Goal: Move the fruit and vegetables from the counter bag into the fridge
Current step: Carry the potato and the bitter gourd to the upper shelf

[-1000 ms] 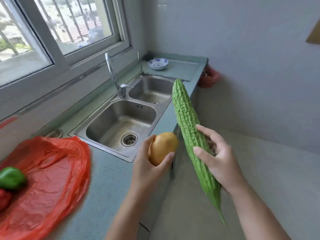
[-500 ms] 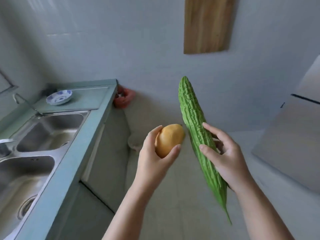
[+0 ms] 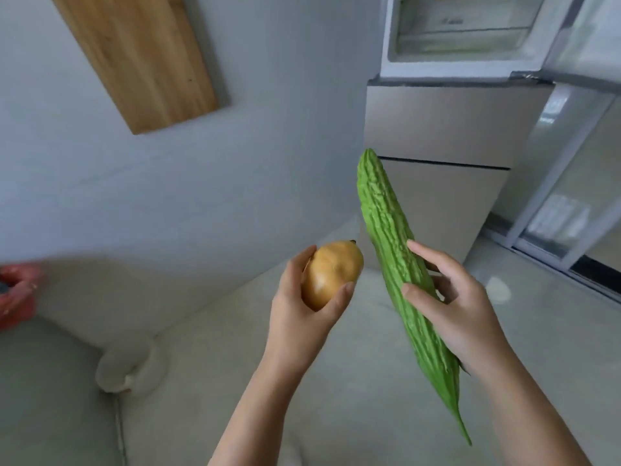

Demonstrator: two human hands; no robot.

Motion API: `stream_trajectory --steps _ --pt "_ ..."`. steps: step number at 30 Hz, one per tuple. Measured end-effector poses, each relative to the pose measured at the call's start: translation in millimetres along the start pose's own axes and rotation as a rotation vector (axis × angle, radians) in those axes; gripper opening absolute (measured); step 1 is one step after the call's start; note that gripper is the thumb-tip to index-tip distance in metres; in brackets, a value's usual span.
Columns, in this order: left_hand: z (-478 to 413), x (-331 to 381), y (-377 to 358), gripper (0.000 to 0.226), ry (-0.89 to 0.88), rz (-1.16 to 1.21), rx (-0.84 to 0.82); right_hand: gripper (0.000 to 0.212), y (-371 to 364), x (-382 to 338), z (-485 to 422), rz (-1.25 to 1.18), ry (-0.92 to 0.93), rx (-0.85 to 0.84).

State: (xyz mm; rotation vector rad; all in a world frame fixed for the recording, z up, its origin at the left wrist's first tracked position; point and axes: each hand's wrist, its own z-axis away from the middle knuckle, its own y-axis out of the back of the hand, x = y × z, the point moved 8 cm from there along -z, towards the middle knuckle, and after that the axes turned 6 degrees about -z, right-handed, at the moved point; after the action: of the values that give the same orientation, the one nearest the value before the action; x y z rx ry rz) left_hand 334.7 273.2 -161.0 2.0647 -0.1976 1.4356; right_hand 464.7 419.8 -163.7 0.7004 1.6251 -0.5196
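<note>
My left hand (image 3: 302,317) grips a round yellow-orange fruit (image 3: 331,272) at chest height. My right hand (image 3: 457,307) is wrapped around the middle of a long, bumpy green bitter gourd (image 3: 389,237), which stands nearly upright with its thin stem end pointing down. The silver fridge (image 3: 447,129) stands ahead at the upper right. Its top compartment (image 3: 460,31) is open and shows clear drawers inside; the two lower doors are closed. The counter and the bag are out of view.
A wooden board (image 3: 141,58) hangs on the grey wall at the upper left. A red object (image 3: 16,294) sits at the left edge. A white bowl-like object (image 3: 131,364) lies on the pale floor. Glass sliding doors (image 3: 568,196) stand right of the fridge.
The view has swung right, away from the sink and counter, and the open fridge has come into sight. Both hands hold the same fruit and gourd as before.
</note>
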Motion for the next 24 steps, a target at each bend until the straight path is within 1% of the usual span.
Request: stream_trajectory --steps 4,8,14,17,21,24 --pt "-41.2 4.3 -47.0 0.052 -0.051 0.059 -0.088 0.053 35.8 13.7 -29.5 0.008 -0.029 0.124" --pt "-103.5 -0.8 -82.4 0.053 -0.072 0.091 -0.136 0.053 54.7 24.3 -80.7 0.033 -0.033 0.199" --pt "-228.0 -0.2 -121.1 0.053 -0.103 0.157 -0.189 0.054 68.8 17.8 -194.2 0.111 -0.014 0.26" --pt "-285.2 2.7 -135.3 0.054 -0.102 0.2 -0.216 0.054 72.0 11.3 -250.6 0.145 -0.011 0.256" --pt "-348.6 6.3 -157.8 0.056 -0.1 0.267 -0.234 0.056 81.8 14.2 -306.7 0.183 0.0 0.262" --pt "-389.2 11.1 -182.4 0.053 -0.116 0.257 -0.258 0.056 101.3 21.8 -340.5 0.214 -0.004 0.306"
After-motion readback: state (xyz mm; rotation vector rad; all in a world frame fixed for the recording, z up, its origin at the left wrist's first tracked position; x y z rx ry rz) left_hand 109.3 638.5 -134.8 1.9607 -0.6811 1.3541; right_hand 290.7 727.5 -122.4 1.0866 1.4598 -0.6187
